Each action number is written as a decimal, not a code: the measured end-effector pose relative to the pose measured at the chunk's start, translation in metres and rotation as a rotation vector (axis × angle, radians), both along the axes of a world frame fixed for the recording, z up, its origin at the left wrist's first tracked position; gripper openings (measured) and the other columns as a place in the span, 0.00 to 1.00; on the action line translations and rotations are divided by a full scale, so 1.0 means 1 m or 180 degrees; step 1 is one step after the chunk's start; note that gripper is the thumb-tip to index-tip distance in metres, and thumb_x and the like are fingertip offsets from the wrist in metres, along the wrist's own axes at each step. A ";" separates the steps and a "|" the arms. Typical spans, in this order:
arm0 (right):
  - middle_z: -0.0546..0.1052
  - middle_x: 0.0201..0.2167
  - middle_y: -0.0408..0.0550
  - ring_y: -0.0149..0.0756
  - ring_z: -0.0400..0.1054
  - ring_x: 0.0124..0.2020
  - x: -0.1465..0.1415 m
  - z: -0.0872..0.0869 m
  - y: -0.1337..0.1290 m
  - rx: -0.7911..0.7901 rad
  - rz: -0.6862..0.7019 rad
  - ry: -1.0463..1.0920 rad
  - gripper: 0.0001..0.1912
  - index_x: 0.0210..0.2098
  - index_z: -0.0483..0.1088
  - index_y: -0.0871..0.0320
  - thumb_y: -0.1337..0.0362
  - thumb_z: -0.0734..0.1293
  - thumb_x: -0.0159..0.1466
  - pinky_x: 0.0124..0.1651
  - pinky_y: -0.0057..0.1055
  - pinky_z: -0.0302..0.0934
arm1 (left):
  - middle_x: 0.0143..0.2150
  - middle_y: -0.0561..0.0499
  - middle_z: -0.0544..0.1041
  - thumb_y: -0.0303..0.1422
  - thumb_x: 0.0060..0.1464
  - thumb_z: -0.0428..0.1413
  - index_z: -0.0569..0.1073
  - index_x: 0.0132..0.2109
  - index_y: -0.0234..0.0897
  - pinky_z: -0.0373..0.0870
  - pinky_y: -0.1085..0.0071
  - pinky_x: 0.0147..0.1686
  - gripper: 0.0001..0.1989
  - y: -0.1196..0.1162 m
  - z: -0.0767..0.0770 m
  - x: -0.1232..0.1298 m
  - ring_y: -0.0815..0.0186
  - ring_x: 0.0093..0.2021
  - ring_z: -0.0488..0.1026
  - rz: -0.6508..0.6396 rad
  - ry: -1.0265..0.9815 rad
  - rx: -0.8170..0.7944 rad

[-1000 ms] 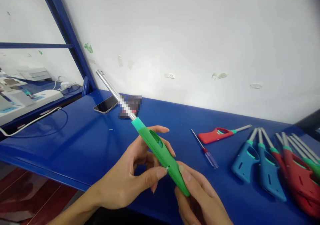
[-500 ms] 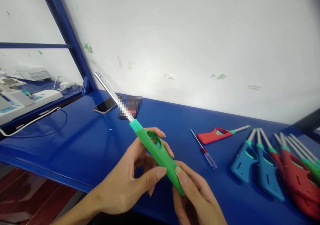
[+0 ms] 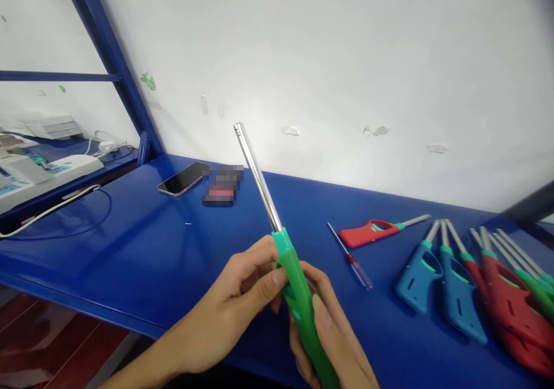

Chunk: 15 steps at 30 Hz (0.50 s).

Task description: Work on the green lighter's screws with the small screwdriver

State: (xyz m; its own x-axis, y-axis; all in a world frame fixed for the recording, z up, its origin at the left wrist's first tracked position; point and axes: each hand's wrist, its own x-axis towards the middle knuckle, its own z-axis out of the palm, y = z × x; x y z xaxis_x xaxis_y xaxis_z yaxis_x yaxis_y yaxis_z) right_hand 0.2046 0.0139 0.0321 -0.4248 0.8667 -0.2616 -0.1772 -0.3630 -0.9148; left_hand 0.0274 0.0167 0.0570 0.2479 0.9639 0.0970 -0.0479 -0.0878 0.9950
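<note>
A green gas lighter (image 3: 302, 296) with a long silver metal barrel and a teal collar is held between both hands over the blue table. Its barrel tilts up toward the wall, slightly left. My left hand (image 3: 236, 302) pinches it just below the collar, thumb on the near side and fingers behind. Around the lower handle my right hand (image 3: 333, 331) is closed, with the thumb lying along it. The handle's lower end runs down to the bottom edge of the view, and the trigger opening is mostly hidden.
On the blue table (image 3: 142, 250) lie a screwdriver (image 3: 355, 266), a red lighter (image 3: 367, 233) and, at right, several blue, red and green lighters (image 3: 463, 296). A phone (image 3: 184, 178) and a blurred dark item (image 3: 223, 186) lie at back left. Power strips (image 3: 73, 167) stand farther left.
The lighter has turned about its length and swung more upright, its tip moving right. My left hand has shifted up near the collar; my right hand wraps farther around the handle.
</note>
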 end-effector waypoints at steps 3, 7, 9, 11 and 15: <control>0.79 0.39 0.43 0.16 0.54 0.15 -0.003 -0.004 -0.001 0.0160 -0.0491 0.0064 0.41 0.66 0.62 0.43 0.32 0.71 0.61 0.17 0.18 0.43 | 0.46 0.52 0.70 0.43 0.73 0.54 0.80 0.50 0.43 0.69 0.74 0.38 0.13 0.001 0.001 0.003 0.70 0.39 0.68 0.0194 0.0295 0.0173; 0.74 0.61 0.50 0.16 0.60 0.15 -0.007 -0.004 -0.006 0.0369 -0.0934 0.0145 0.37 0.68 0.62 0.35 0.40 0.73 0.64 0.16 0.20 0.50 | 0.57 0.49 0.71 0.45 0.74 0.51 0.73 0.64 0.51 0.71 0.68 0.48 0.17 0.000 0.001 0.003 0.63 0.49 0.71 0.0297 0.0684 0.0206; 0.75 0.61 0.51 0.16 0.60 0.15 -0.007 -0.004 -0.007 0.0276 -0.0965 0.0155 0.37 0.69 0.63 0.35 0.41 0.73 0.64 0.16 0.21 0.52 | 0.53 0.50 0.73 0.45 0.75 0.49 0.69 0.67 0.52 0.71 0.68 0.47 0.19 -0.002 0.000 0.004 0.64 0.47 0.72 0.0250 0.0665 0.0192; 0.77 0.60 0.52 0.18 0.60 0.15 -0.006 -0.004 -0.006 0.0200 -0.1011 0.0190 0.38 0.69 0.64 0.36 0.41 0.74 0.63 0.16 0.22 0.53 | 0.46 0.51 0.73 0.44 0.76 0.47 0.71 0.66 0.49 0.70 0.69 0.43 0.18 -0.001 -0.003 0.004 0.65 0.43 0.72 0.0234 0.0628 0.0279; 0.81 0.51 0.52 0.19 0.57 0.14 -0.007 -0.002 -0.004 -0.0073 -0.1005 0.0385 0.42 0.71 0.63 0.41 0.39 0.75 0.62 0.16 0.23 0.52 | 0.43 0.52 0.72 0.42 0.77 0.48 0.76 0.60 0.48 0.68 0.70 0.40 0.15 0.005 -0.007 0.005 0.69 0.38 0.70 0.0318 0.0697 0.0572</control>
